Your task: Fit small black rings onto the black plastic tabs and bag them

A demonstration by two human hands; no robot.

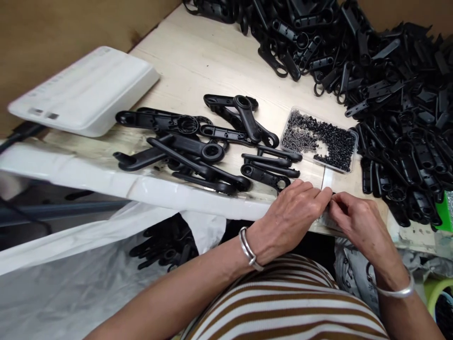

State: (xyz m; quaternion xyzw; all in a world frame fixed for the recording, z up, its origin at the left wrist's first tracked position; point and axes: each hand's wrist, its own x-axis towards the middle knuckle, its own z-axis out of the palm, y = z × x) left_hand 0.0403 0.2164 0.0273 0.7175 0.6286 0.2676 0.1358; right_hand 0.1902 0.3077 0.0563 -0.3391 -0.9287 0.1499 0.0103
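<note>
In the head view, the left grip point(293, 212) and the right grip point(361, 222) met at the near edge of the counter point(212, 61). The fingers of both were bent inward and tips came close together; I could not tell if they were gripping something small. Black levers point(187, 148) lay to the left of the left grip, the nearest just beside its knuckles. Ahead of both grips was a clear box point(354, 153) with small black parts point(336, 141). A pile point(382, 89) of levers stood ahead and right of the right grip.
</note>
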